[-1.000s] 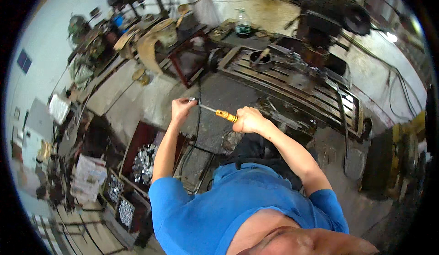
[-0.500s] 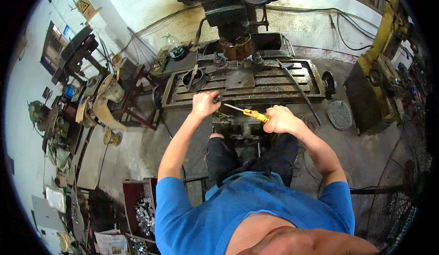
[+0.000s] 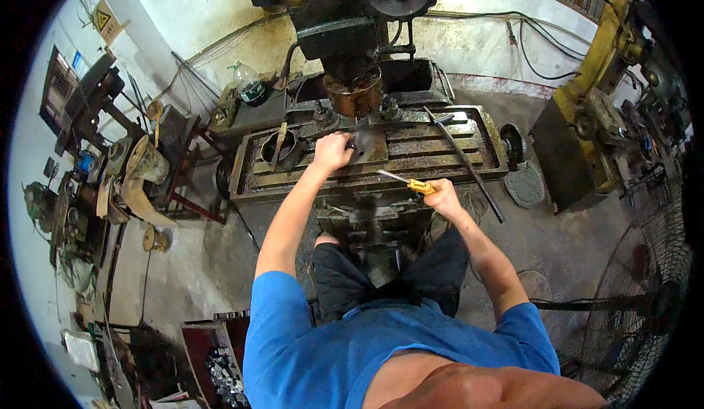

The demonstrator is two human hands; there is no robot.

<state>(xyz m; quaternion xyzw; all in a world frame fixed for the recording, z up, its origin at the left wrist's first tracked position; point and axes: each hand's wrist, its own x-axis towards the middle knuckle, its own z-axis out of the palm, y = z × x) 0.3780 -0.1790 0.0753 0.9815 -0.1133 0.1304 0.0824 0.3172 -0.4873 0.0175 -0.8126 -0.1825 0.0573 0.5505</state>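
My left hand [image 3: 334, 152] is closed over the slotted machine table [image 3: 418, 149], below the spindle head. A small dark metal part [image 3: 351, 146] shows at its fingertips, mostly covered by the hand. Closer to me, my right hand [image 3: 444, 198] grips a yellow-handled tool [image 3: 420, 187] whose slim metal shaft points left and a little away from me. The shaft's tip is apart from the left hand. Left of that hand, a dark round pot [image 3: 287, 154] with a brush-like stick [image 3: 279, 145] in it stands on the table.
A long bar with a crosspiece [image 3: 469, 171] lies over the table's right part, its end overhanging the front edge. Handwheels [image 3: 512, 145] stick out at the table's ends. A fan [image 3: 645, 299] stands at my right, a bin of metal pieces [image 3: 224, 372] at lower left.
My left hand has moved away from me over the table with the small part. The right hand's tool has separated from it, dropping slightly nearer to me. The view has shifted.
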